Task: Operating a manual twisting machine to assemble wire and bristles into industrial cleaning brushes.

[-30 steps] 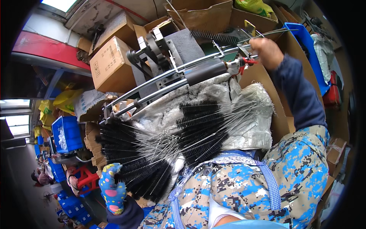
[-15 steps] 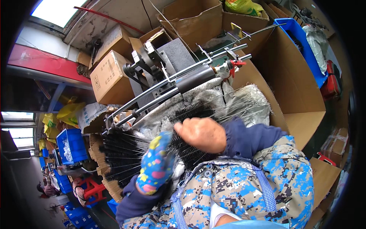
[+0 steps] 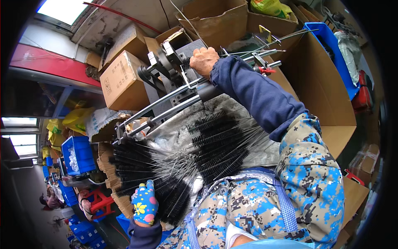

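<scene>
My right hand (image 3: 204, 62), bare, reaches over the machine (image 3: 192, 87) with its fingers curled closed. A thin wire stem (image 3: 265, 51) runs out to the right from it, and dark bristles show at its left side, so it holds a wire brush. My left hand (image 3: 145, 204), in a blue flowered glove, is low at the left beside the bristles of the black wire brushes (image 3: 172, 203); its fingertips are apart and I see nothing held. More black brushes (image 3: 217, 149) lie across my lap, and another fan of brushes (image 3: 132, 162) spreads at the left. Their bare wire stems (image 3: 176, 162) cross in the middle.
Parallel steel rods (image 3: 182, 108) cross in front of me. A large open cardboard box (image 3: 327, 83) stands at the right, with a blue bin (image 3: 338, 62) behind it. A closed carton (image 3: 122, 81) sits left of the machine. Blue bins (image 3: 78, 155) stand farther left.
My right hand has moved from the brushes on my lap up and away to the machine. My left hand has moved down and left, away from the middle of the brushes.
</scene>
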Tool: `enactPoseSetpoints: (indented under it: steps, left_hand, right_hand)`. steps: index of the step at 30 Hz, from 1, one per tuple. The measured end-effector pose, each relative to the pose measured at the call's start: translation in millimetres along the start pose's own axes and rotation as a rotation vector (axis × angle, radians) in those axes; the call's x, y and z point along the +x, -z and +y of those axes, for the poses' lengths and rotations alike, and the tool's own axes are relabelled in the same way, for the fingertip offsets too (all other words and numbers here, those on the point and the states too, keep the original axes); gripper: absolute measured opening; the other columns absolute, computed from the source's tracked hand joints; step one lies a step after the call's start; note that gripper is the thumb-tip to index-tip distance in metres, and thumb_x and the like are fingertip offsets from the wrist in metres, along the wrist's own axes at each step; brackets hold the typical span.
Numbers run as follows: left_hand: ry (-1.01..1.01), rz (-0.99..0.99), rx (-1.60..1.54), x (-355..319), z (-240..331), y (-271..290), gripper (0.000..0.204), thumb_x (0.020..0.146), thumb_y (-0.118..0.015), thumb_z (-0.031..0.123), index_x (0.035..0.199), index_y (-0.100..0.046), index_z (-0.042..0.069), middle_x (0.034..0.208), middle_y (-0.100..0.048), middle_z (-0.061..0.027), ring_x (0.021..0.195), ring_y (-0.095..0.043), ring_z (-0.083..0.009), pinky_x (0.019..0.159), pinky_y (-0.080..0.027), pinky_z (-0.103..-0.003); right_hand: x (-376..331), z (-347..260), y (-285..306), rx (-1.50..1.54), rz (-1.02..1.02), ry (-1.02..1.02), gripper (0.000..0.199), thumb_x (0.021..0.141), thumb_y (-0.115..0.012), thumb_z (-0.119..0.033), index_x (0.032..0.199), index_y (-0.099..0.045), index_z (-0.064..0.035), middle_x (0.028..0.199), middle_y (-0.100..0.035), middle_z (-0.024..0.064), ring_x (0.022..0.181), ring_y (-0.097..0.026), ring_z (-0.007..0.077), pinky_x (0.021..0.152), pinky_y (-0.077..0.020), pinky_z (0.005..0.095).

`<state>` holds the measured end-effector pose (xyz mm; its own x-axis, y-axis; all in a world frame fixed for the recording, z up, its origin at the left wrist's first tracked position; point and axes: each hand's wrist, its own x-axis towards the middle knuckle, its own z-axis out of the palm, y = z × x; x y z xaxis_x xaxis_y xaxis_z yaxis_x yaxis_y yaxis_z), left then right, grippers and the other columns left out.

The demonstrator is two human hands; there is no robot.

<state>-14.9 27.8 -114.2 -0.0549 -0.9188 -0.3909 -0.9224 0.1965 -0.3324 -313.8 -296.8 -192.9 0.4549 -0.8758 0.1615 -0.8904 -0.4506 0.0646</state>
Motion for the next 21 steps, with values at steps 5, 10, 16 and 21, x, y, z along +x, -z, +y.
enactPoseSetpoints:
  steps: [5, 10, 16, 21]
  left_hand:
    - [-0.064, 0.070, 0.053, 19.1, 3.2, 6.3, 0.034, 0.066, -0.054, 0.008, 0.100, -0.059, 0.012, 0.087, -0.055, -0.0090, 0.083, -0.054, -0.0264, 0.065, -0.041, -0.038]
    - [-0.009, 0.301, 0.139, 20.7, -17.2, 38.3, 0.011, 0.066, -0.052, 0.012, 0.075, -0.058, 0.014, 0.078, -0.054, -0.0061, 0.083, -0.049, -0.0256, 0.071, -0.035, -0.039]
    - [0.046, 0.260, 0.106, -3.2, -44.2, 53.0, 0.018, 0.064, -0.051, 0.006, 0.076, -0.064, 0.011, 0.080, -0.057, -0.0088, 0.083, -0.052, -0.0283, 0.074, -0.036, -0.039]
    - [0.070, 0.228, 0.128, -0.9, -41.7, 53.5, 0.022, 0.062, -0.052, 0.002, 0.080, -0.062, 0.009, 0.083, -0.057, -0.0112, 0.085, -0.052, -0.0301, 0.072, -0.037, -0.040]
  right_hand:
    - [-1.2, -2.6, 3.8, 0.004, 0.038, 0.051, 0.018, 0.079, -0.052, -0.012, 0.090, -0.064, -0.0036, 0.094, -0.061, 0.0146, 0.089, -0.060, 0.0271, 0.069, -0.0480, 0.0386]
    - [-3.0, 2.6, 1.0, 0.011, 0.007, 0.070, 0.018, 0.078, -0.053, -0.010, 0.090, -0.064, -0.0022, 0.094, -0.061, 0.0156, 0.089, -0.061, 0.0284, 0.069, -0.0491, 0.0397]
    - [1.5, -5.9, 12.3, 0.053, -0.140, -0.019, 0.027, 0.078, -0.058, -0.013, 0.104, -0.065, -0.0070, 0.109, -0.057, 0.0180, 0.102, -0.056, 0.0333, 0.080, -0.0486, 0.0415]
    - [-2.7, 1.8, -4.9, 0.026, 0.064, 0.069, 0.018, 0.078, -0.052, -0.011, 0.088, -0.063, -0.0010, 0.091, -0.060, 0.0163, 0.087, -0.061, 0.0292, 0.067, -0.0503, 0.0406]
